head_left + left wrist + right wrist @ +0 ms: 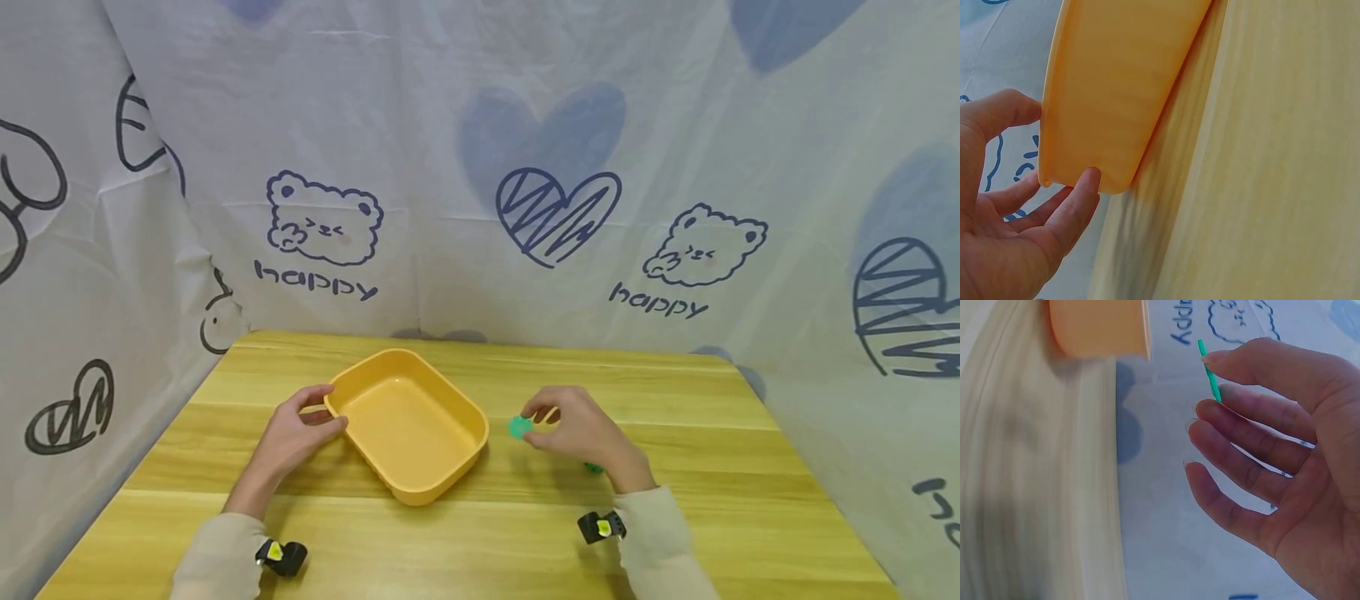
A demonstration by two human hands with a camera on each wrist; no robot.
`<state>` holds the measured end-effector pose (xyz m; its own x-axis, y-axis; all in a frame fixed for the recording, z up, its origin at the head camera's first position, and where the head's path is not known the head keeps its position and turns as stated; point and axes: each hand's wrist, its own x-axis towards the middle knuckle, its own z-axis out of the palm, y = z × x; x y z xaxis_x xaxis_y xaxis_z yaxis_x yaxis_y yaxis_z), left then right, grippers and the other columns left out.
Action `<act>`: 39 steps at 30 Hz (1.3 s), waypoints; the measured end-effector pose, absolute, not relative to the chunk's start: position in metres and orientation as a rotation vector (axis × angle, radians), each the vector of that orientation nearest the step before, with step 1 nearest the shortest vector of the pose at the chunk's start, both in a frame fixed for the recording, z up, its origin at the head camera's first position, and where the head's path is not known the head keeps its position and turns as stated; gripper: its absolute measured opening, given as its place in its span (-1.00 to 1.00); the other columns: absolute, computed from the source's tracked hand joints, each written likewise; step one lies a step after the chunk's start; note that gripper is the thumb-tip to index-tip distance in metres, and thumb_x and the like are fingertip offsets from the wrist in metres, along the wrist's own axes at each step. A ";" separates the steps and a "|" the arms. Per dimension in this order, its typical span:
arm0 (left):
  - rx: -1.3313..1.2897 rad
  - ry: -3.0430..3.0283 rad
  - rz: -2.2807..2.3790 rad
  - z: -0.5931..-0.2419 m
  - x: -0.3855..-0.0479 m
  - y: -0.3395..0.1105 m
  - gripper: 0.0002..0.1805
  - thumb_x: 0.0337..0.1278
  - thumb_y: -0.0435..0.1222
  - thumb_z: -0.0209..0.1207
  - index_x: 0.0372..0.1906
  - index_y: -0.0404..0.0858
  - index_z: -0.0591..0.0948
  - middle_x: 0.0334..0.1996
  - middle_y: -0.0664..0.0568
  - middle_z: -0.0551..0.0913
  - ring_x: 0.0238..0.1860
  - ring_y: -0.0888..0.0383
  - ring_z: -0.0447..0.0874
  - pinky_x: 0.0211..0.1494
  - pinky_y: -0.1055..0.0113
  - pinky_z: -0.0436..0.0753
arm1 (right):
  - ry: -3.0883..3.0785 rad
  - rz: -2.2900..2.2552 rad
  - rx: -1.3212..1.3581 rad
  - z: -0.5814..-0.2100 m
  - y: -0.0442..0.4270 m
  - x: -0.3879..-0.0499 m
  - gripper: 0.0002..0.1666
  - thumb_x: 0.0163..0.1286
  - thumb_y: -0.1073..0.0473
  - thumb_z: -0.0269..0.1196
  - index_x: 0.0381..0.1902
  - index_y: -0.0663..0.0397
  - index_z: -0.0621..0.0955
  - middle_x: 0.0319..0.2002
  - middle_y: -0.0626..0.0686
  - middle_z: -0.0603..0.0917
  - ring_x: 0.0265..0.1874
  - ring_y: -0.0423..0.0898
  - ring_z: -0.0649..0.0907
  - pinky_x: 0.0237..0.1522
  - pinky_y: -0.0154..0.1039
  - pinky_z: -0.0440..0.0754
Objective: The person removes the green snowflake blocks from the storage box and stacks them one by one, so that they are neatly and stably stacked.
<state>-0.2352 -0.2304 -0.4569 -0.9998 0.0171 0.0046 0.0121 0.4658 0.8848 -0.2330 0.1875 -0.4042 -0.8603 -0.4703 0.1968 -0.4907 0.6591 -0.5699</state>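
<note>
A yellow rectangular basin (pixel 405 429) with rounded corners rests on the wooden table. My left hand (pixel 294 433) holds its left corner at the rim, thumb and fingers apart; in the left wrist view, fingertips touch the outer wall of the basin (pixel 1116 94). To the right of the basin, my right hand (pixel 577 425) pinches a small green disc (pixel 520 427) with a notched edge between thumb and fingertips, above the table. Seen edge-on in the right wrist view, the green disc (pixel 1210 374) is thin, and the other fingers are loosely bent.
A second small green piece (pixel 594 467) lies on the table (pixel 525 542), partly hidden by the right wrist. Behind the table hangs a white cloth (pixel 442 275) with hearts and bear drawings. Each wrist wears a small black camera.
</note>
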 end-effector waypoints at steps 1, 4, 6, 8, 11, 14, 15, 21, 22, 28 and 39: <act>0.025 2.684 1.621 -0.457 -0.235 -0.230 -0.24 0.29 -0.20 0.33 0.51 -0.32 0.33 0.46 -0.35 0.36 0.37 -0.31 0.52 0.30 0.16 0.64 | -2.836 0.982 0.803 -0.405 0.191 -0.232 -0.77 0.21 0.17 0.49 -0.16 0.03 0.77 -0.18 -0.04 0.80 -0.19 -0.10 0.72 -0.07 -0.06 0.77; 0.024 2.679 1.624 -0.457 -0.235 -0.231 -0.24 0.29 -0.19 0.33 0.51 -0.31 0.33 0.46 -0.34 0.35 0.37 -0.30 0.51 0.29 0.19 0.63 | -2.841 0.966 0.759 -0.406 0.203 -0.230 -0.75 0.20 0.17 0.50 -0.15 0.04 0.77 -0.18 -0.03 0.80 -0.19 -0.10 0.72 -0.08 -0.08 0.77; 0.025 2.676 1.628 -0.457 -0.235 -0.230 -0.23 0.29 -0.19 0.33 0.51 -0.31 0.33 0.46 -0.33 0.35 0.37 -0.30 0.51 0.30 0.17 0.63 | -2.843 0.964 0.734 -0.407 0.211 -0.228 -0.75 0.20 0.18 0.50 -0.14 0.04 0.77 -0.18 -0.03 0.80 -0.19 -0.10 0.72 -0.09 -0.09 0.78; 0.026 2.678 1.627 -0.456 -0.235 -0.230 -0.23 0.29 -0.18 0.34 0.51 -0.31 0.33 0.46 -0.33 0.35 0.37 -0.30 0.51 0.31 0.15 0.64 | -2.843 0.968 0.709 -0.408 0.219 -0.227 -0.74 0.20 0.18 0.50 -0.14 0.05 0.77 -0.18 -0.02 0.80 -0.19 -0.09 0.72 -0.09 -0.10 0.77; 0.026 2.682 1.622 -0.456 -0.235 -0.231 -0.23 0.29 -0.18 0.34 0.51 -0.31 0.33 0.46 -0.34 0.36 0.37 -0.30 0.52 0.32 0.12 0.64 | -2.847 0.974 0.668 -0.410 0.231 -0.226 -0.75 0.21 0.18 0.50 -0.13 0.05 0.76 -0.17 -0.02 0.79 -0.18 -0.08 0.72 -0.10 -0.15 0.76; 0.028 2.686 1.624 -0.455 -0.235 -0.231 -0.23 0.29 -0.18 0.34 0.51 -0.31 0.33 0.45 -0.34 0.37 0.36 -0.30 0.53 0.31 0.15 0.64 | -2.851 0.991 0.622 -0.413 0.242 -0.226 -0.75 0.21 0.19 0.50 -0.15 0.08 0.76 -0.18 0.00 0.79 -0.18 -0.06 0.72 -0.10 -0.15 0.77; 0.030 2.686 1.627 -0.455 -0.235 -0.231 -0.23 0.29 -0.18 0.34 0.51 -0.31 0.34 0.45 -0.34 0.38 0.36 -0.30 0.53 0.30 0.17 0.64 | -2.854 0.994 0.607 -0.414 0.246 -0.226 -0.75 0.21 0.19 0.50 -0.15 0.09 0.76 -0.18 0.01 0.79 -0.18 -0.05 0.73 -0.11 -0.16 0.78; 0.038 2.683 1.631 -0.458 -0.236 -0.231 -0.24 0.29 -0.19 0.33 0.50 -0.33 0.33 0.44 -0.36 0.39 0.35 -0.30 0.54 0.27 0.23 0.65 | -2.866 1.011 0.548 -0.418 0.263 -0.223 -0.74 0.17 0.18 0.53 -0.19 0.15 0.77 -0.21 0.05 0.80 -0.20 -0.04 0.73 -0.15 -0.22 0.79; 0.038 2.682 1.631 -0.458 -0.236 -0.231 -0.24 0.29 -0.19 0.33 0.50 -0.33 0.33 0.44 -0.36 0.39 0.35 -0.30 0.54 0.27 0.23 0.65 | -2.868 1.015 0.541 -0.420 0.265 -0.223 -0.74 0.17 0.18 0.53 -0.20 0.16 0.76 -0.21 0.06 0.80 -0.21 -0.05 0.73 -0.16 -0.22 0.79; 0.031 2.681 1.635 -0.458 -0.235 -0.231 -0.25 0.29 -0.18 0.33 0.50 -0.31 0.35 0.43 -0.34 0.39 0.36 -0.29 0.54 0.31 0.17 0.64 | -2.889 1.023 0.490 -0.426 0.278 -0.224 -0.73 0.18 0.19 0.52 -0.19 0.19 0.76 -0.21 0.09 0.79 -0.21 -0.06 0.72 -0.18 -0.30 0.76; 0.033 2.678 1.642 -0.459 -0.234 -0.231 -0.25 0.30 -0.19 0.33 0.50 -0.32 0.34 0.44 -0.35 0.38 0.37 -0.31 0.52 0.38 -0.04 0.61 | -2.954 1.038 0.480 -0.441 0.291 -0.228 -0.75 0.19 0.16 0.53 -0.21 0.14 0.76 -0.24 0.04 0.79 -0.27 -0.14 0.69 -0.31 -0.36 0.68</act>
<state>-0.2344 -0.2314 -0.4591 -0.9998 0.0179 0.0115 0.0183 0.4533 0.8912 -0.2281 0.2910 -0.4412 -0.9538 -0.2909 0.0752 -0.2740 0.7396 -0.6148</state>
